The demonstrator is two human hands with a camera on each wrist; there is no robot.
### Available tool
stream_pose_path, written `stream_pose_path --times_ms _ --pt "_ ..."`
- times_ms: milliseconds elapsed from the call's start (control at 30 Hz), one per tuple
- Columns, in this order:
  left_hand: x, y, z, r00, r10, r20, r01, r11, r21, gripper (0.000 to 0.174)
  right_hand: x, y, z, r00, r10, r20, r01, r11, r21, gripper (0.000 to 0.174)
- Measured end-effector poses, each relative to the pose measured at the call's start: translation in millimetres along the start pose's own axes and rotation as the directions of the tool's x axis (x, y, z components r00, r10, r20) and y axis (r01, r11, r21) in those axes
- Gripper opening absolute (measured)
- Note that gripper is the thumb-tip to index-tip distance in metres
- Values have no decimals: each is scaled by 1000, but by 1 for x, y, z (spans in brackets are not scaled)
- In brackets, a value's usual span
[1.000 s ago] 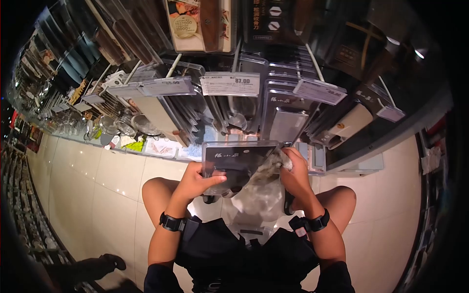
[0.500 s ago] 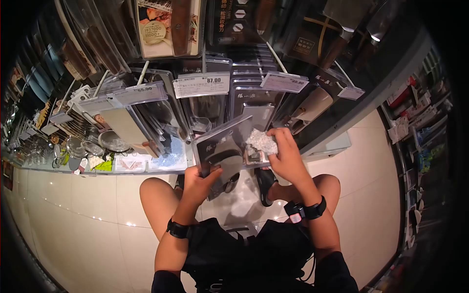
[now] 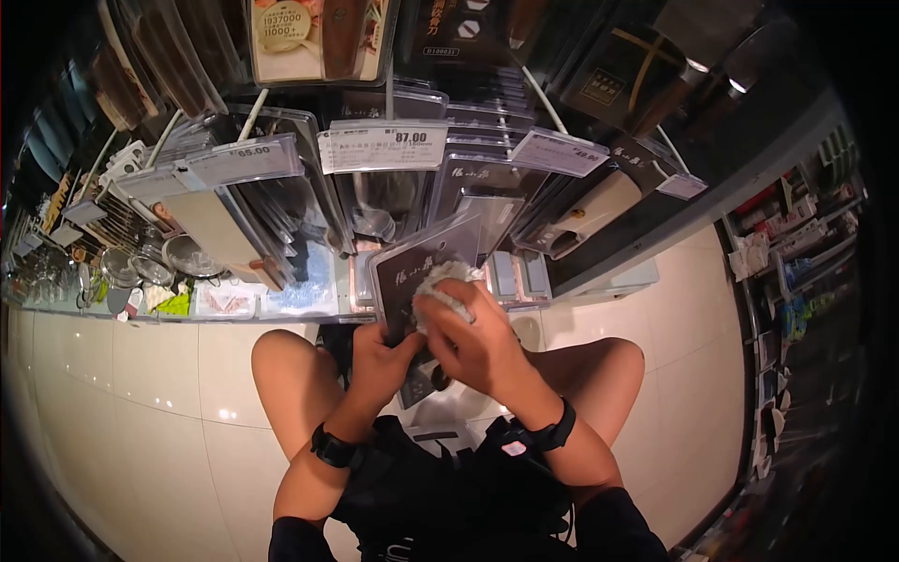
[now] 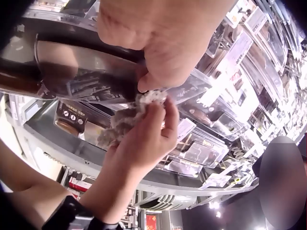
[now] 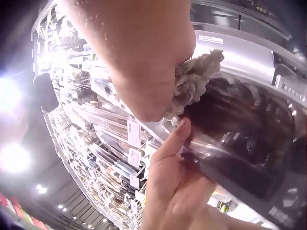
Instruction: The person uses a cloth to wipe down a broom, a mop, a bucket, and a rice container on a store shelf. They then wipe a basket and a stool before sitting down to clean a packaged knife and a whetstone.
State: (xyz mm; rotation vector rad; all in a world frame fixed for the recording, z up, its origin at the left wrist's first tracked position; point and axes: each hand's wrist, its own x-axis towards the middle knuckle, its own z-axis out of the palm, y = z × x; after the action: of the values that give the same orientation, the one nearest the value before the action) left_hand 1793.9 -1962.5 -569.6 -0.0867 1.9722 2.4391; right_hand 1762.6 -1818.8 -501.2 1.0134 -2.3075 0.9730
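Note:
My left hand [image 3: 376, 363] grips the lower left edge of a clear-fronted knife pack [image 3: 412, 255], its thumb over the front. The pack is tilted and held in front of the shelf. A broad blade shows through its plastic [image 4: 91, 69] in the left wrist view. In my right hand [image 3: 479, 339] is a crumpled, greyish-white cloth [image 3: 451, 273], pinched against the pack's front face close to the left thumb. The right wrist view shows the cloth [image 5: 196, 82] bunched at the pack's edge. My right hand hides much of the pack's lower half in the head view.
Packaged knives [image 3: 323, 37] hang on hooks above and ahead, with price tags [image 3: 382, 147] sticking out. Strainers [image 3: 192, 255] and a blue cloth [image 3: 309, 281] are at the lower shelf. My bent knees [image 3: 292, 370] flank the hands over a tiled floor [image 3: 150, 375].
The right hand with the cloth went from the pack's right side to apart from it, then left onto its front. The left hand kept its grip while the pack tilted.

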Motion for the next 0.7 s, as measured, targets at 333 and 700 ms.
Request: stream_pose_path --times_ms 333,700 --pt "4 9 -4 995 30 -99 -33 999 -33 16 -46 51 18 900 424 -98 -406 899 164 22" --pt "5 14 -7 984 28 -175 -47 993 -105 17 -68 54 38 826 563 -22 -537 799 268 19"
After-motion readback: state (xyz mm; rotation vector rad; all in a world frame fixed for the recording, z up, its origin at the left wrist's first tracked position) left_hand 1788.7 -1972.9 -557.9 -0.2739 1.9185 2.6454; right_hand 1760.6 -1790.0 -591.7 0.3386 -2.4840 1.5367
